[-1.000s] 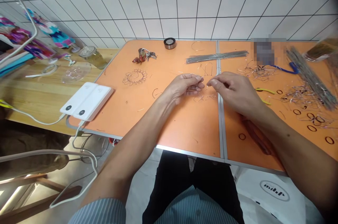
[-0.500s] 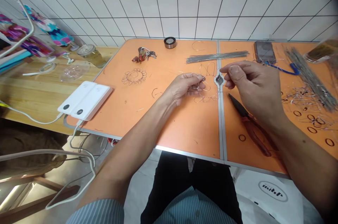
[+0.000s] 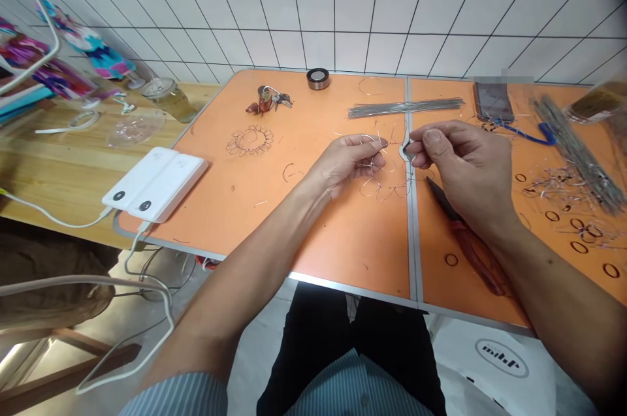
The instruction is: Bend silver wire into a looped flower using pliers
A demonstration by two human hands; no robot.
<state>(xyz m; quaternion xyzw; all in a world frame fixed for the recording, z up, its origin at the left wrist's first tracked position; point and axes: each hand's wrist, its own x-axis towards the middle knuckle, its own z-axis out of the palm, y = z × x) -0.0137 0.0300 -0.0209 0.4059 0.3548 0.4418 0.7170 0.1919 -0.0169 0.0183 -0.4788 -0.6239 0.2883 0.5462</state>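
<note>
My left hand [image 3: 350, 158] is closed over the orange table [image 3: 343, 233], its thumb and fingers pinching a thin looped wire piece [image 3: 385, 191] whose curved petals hang below the fingertips. Just to the right, my right hand [image 3: 460, 168] is closed in a pinch near the table's metal seam; whatever lies between its fingertips is too fine to make out. Pliers with red handles [image 3: 473, 249] lie under and beside the right wrist. A flower-shaped wire ring [image 3: 249, 140] rests flat left of my left hand.
Behind the hands lies a bundle of straight wires [image 3: 406, 107]. Keys [image 3: 274, 99], a tape roll [image 3: 318, 79] and a phone [image 3: 492, 101] sit farther back. Wire scraps [image 3: 553, 184] and another wire bundle [image 3: 582, 155] are at right. A white power bank [image 3: 154, 184] is at left.
The wire piece in my left hand has turned slightly and hangs a little lower. My right hand's fingertips have dropped slightly. The view has shifted a little.
</note>
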